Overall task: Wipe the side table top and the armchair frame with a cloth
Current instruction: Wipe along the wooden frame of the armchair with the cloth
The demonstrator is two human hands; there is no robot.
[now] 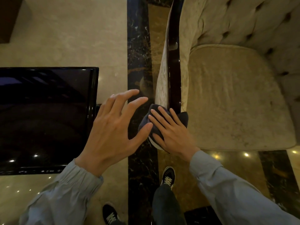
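A dark cloth (184, 118) lies over the near end of the armchair's glossy dark wooden arm frame (174, 65). My right hand (168, 132) presses flat on the cloth, fingers spread over it. My left hand (113, 127) hovers just left of it, fingers apart and holding nothing, above the gap between chair and table. The black glossy side table top (45, 114) is at the left. The armchair has a beige seat cushion (235, 98) and tufted back.
The polished marble floor has a dark veined strip (139, 46) running between table and chair. My two dark sneakers (168, 176) stand near the bottom middle. A brown piece of furniture (8, 18) sits at the top left corner.
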